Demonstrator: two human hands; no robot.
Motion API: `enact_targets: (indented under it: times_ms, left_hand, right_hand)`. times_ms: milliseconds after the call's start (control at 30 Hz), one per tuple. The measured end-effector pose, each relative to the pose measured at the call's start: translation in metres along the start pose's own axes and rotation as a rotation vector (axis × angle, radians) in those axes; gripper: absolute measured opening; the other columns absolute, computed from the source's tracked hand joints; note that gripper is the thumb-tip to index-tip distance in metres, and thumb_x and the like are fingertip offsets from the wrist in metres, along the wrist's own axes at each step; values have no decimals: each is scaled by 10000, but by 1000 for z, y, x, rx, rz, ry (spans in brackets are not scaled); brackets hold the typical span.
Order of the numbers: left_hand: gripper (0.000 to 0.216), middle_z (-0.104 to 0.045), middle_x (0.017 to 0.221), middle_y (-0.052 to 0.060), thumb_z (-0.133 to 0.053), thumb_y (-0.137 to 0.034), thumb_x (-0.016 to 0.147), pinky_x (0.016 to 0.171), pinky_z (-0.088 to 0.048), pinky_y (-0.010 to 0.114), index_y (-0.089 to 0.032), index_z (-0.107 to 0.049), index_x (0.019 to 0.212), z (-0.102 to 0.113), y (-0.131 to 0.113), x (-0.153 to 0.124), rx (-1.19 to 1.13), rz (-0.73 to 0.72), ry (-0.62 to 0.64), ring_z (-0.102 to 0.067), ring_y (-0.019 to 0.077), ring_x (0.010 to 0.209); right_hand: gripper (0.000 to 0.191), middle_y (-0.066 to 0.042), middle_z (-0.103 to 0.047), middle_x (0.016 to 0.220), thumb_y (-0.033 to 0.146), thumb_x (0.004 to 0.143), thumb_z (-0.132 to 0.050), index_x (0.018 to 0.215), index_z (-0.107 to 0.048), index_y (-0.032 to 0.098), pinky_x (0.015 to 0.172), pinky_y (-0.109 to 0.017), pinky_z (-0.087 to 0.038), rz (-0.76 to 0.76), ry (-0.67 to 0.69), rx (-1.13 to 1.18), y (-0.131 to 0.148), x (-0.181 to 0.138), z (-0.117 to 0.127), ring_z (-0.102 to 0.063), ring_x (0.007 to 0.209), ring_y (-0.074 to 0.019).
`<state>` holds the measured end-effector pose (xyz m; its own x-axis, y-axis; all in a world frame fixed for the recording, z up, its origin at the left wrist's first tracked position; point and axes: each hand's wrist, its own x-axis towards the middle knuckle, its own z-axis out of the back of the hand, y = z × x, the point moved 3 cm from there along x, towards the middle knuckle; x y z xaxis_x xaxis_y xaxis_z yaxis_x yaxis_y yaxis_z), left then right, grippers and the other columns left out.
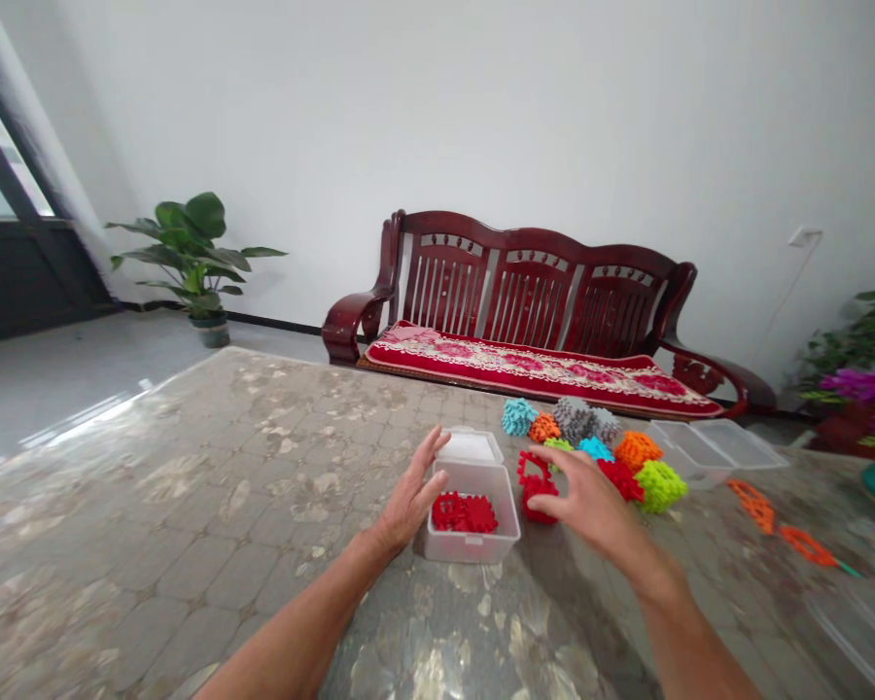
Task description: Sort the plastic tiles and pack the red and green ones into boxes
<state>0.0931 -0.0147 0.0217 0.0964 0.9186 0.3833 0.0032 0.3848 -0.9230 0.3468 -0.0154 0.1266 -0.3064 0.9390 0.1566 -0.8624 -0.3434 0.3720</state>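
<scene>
Left of the left hand (412, 498), the cloth (262, 486) offers wide room; right of the box (467, 548), coloured clusters (638, 450) obstruct.

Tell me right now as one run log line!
left hand: open, at left side of clear box | right hand: curled around red cluster | clear box: lid open, red pieces inside

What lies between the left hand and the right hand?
Head view: the open translucent plastic box, holding red toothed pieces, then more red pieces at the right hand.
</scene>
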Motion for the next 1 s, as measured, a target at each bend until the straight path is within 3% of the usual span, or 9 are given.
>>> enact_targets:
  times_ms: [200, 367, 467, 600, 800, 1000]
  left_hand:
    - [691, -386, 1553, 137, -474, -482, 946, 1199, -195, 461, -230, -226, 1541, -1, -3, -1, 33, -24, 6, -323, 270, 1446]
    - [684, -382, 1557, 132, -455, -508, 949, 1208, -172, 453, -239, -235, 1539, 0, -1, -2, 39, -37, -6, -323, 270, 1446]
    - [690, -368, 1565, 129, -451, -511, 950, 1206, -174, 450, -243, -222, 1543, 0, 2, -2, 39, -56, 5, -312, 271, 1450]
    - [682, -366, 1564, 136, -431, -503, 961, 1199, -185, 457, -234, -208, 1547, 0, 4, -2, 42, -42, 13, -317, 274, 1446]
    - [690, -373, 1561, 135, -455, -499, 952, 1202, -175, 453, -234, -220, 1544, 1, 2, -1, 41, -21, 9, -311, 270, 1450]
    - [691, -382, 1554, 143, -462, -488, 951, 1202, -173, 459, -225, -218, 1542, 1, 1, -1, 29, -13, 5, -324, 268, 1443]
  right_hand:
    - [523, -57, -665, 1188, 251, 743, -705, 1259, -619, 242, 956, -353, -411, 268, 129, 27, 68, 7, -10, -532, 1107, -242]
    - [521, -40, -628, 1292, 215, 744, -700, 1258, -616, 236, 1019, -376, -379, 415, 148, 42, 84, 14, -29, -496, 1174, -248]
    - [477, -38, -645, 1272, 195, 750, -684, 1223, -637, 237, 1049, -377, -370, 363, 55, 91, 69, 14, -31, -507, 1185, -231]
    - [393, -48, -670, 1223, 204, 794, -617, 1183, -658, 242, 1048, -384, -383, 150, -64, 100, 27, 10, -25, -543, 1170, -227]
    - [598, -108, -617, 1321, 255, 712, -661, 1302, -595, 177, 1054, -414, -374, -61, 50, -79, -33, 2, -30, -512, 1234, -292]
    - [635, -110, -623, 1320, 201, 711, -631, 1342, -569, 183, 1015, -400, -396, -71, 86, -171, -43, 1, -36, -524, 1210, -295]
